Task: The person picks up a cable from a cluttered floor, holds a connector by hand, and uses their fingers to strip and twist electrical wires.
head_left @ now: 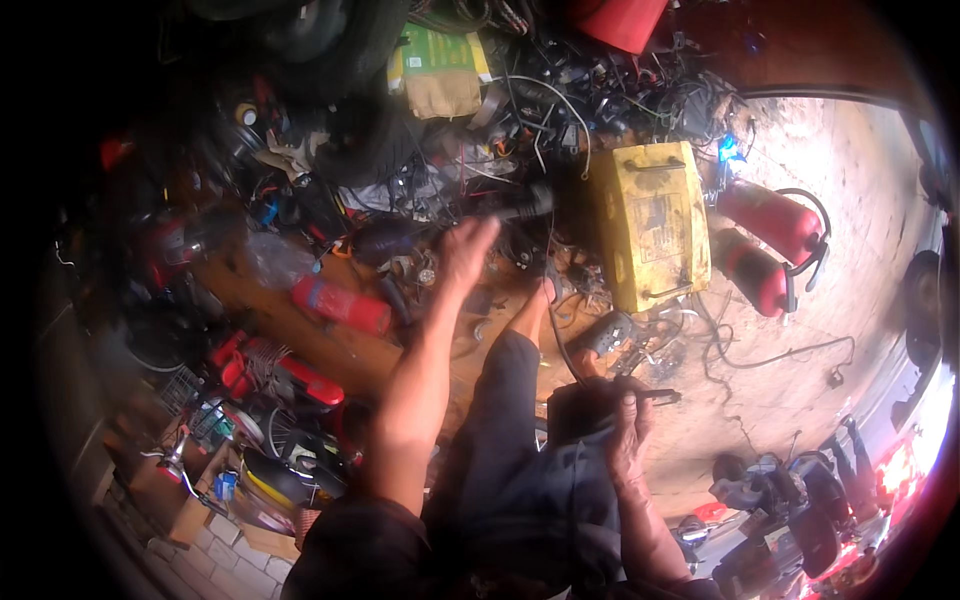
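Observation:
My left hand reaches forward, blurred, beside a black cylindrical object among tangled parts; whether it touches or holds that object I cannot tell. My right hand is closed on a dark thin tool above my right leg, beside a black object that I cannot make out. A thin black cable runs from there up into the clutter. A scuffed yellow case with two handles stands ahead of my right hand.
Two red fire extinguishers lie on the pale floor at the right, another red cylinder on brown boards at the left. Dense cables and parts fill the top. A red machine, boxes, bicycle parts and black items surround me.

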`<state>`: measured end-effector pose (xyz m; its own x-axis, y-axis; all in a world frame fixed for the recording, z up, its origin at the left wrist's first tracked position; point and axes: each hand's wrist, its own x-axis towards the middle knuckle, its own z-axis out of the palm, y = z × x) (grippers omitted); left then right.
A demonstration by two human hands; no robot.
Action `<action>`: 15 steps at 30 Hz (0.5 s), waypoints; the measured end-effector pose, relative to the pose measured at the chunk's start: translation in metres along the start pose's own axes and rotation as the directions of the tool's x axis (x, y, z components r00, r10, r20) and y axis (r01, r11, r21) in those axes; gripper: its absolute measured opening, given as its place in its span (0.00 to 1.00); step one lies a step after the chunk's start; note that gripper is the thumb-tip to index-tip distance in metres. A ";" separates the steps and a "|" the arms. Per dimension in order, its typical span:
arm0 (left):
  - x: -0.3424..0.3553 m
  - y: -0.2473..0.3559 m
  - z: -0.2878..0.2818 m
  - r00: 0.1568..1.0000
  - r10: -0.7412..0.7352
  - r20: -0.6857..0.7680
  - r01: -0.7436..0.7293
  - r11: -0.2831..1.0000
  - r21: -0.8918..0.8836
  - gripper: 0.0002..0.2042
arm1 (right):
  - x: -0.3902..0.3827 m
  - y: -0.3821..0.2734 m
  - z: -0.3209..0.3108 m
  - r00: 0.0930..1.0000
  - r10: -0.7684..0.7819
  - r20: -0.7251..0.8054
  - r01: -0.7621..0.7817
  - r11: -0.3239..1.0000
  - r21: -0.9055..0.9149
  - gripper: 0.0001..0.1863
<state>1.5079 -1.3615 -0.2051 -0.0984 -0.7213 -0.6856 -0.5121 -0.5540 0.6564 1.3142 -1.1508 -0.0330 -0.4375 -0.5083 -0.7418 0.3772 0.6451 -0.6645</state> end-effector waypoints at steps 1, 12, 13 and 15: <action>-0.012 -0.008 0.004 0.997 0.025 0.076 -0.030 0.998 0.062 0.18 | 0.001 -0.001 -0.001 0.999 -0.034 0.002 0.034 0.997 -0.065 0.17; 0.007 0.014 0.005 0.928 0.324 -0.187 -0.303 0.944 0.133 0.18 | -0.032 0.001 -0.001 0.961 -0.139 0.239 0.183 0.968 -0.171 0.11; 0.034 0.018 -0.006 0.842 0.162 -0.515 -0.302 0.932 -0.201 0.16 | -0.033 0.003 -0.002 0.961 -0.136 0.240 0.186 0.962 -0.199 0.11; 0.061 0.011 -0.018 0.818 0.032 -0.574 -0.200 0.952 -0.231 0.14 | -0.034 0.005 -0.005 0.971 -0.094 0.219 0.152 0.952 -0.264 0.11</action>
<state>1.5116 -1.4194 -0.2339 0.3929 -0.8467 -0.3589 -0.2706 -0.4794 0.8348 1.3271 -1.1273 -0.0111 -0.2812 -0.6795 -0.6776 0.0771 0.6878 -0.7217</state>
